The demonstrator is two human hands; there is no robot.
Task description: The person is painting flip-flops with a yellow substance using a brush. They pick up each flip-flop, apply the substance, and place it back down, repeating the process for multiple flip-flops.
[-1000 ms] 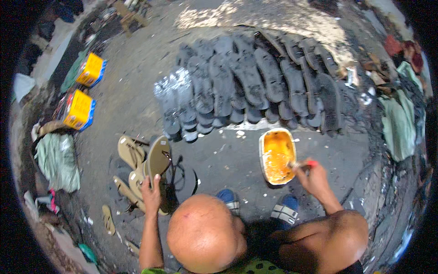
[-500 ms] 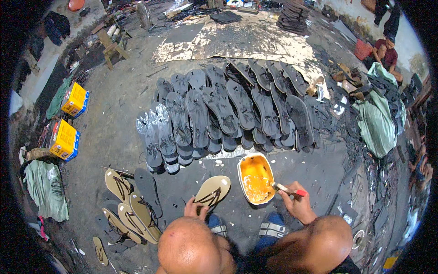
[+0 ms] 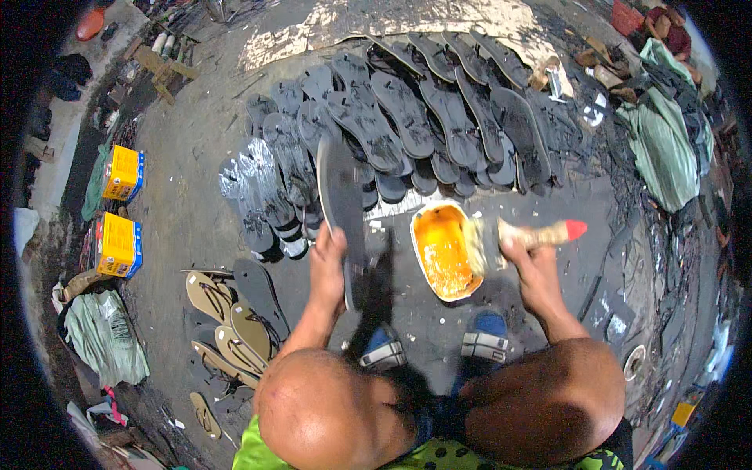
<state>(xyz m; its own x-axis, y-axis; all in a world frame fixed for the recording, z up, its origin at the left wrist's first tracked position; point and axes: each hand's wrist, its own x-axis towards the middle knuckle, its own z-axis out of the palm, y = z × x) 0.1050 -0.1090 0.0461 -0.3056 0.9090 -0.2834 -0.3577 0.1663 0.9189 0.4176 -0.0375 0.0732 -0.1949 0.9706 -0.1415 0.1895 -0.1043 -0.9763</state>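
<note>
Gripped in my left hand [image 3: 327, 270], a flip-flop [image 3: 345, 211] is raised on its long edge, its dark underside turned to the right. Its upper side faces away to the left and is hidden. My right hand [image 3: 535, 274] is closed around a wide paintbrush [image 3: 544, 235] with a red-tipped wooden handle. The brush's pale bristles overlap the right rim of a white tub [image 3: 417, 262]; whether they touch it I cannot tell. Inside the tub lies glossy yellow-orange paste [image 3: 443, 247]. Tan-topped flip-flops [image 3: 251, 337] lie piled at my left beside a dark sole [image 3: 256, 286].
Beyond the tub, many dark flip-flop soles [image 3: 403, 117] lie in overlapping rows. Two yellow boxes [image 3: 119, 244] and a pale green sack [image 3: 104, 333] stand at the left. Another green sack [image 3: 662, 153] is at the right, near a person [image 3: 672, 35] at the far right.
My left hand has lifted the flip-flop off the floor and tipped it on edge. My right hand has raised the brush from the tub's inside toward its right rim. The view tilts lower.
</note>
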